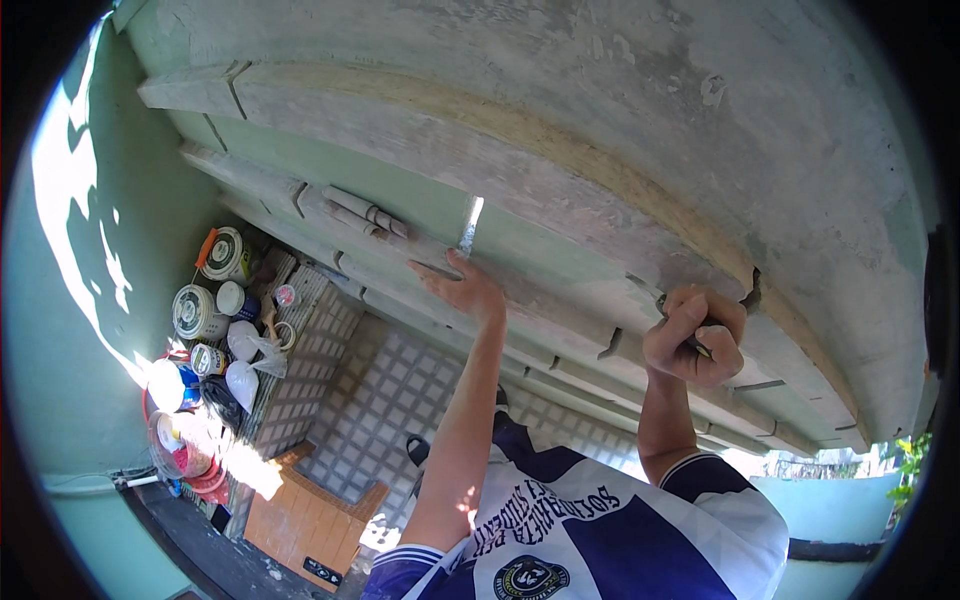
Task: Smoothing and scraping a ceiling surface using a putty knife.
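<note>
Head view: left hand (pixel 465 288) flat on concrete ledge (pixel 560 300), fingers spread; right hand (pixel 695 335) fisted around dark tool (pixel 699 347) against same ledge.

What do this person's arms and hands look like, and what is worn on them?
Both hands, left hand and right hand, are bare: no gloves, and no watch or ring shows. The forearms are uncovered too. The short sleeves belong to a blue and white sports shirt with striped cuffs and a round crest on the chest.
</note>
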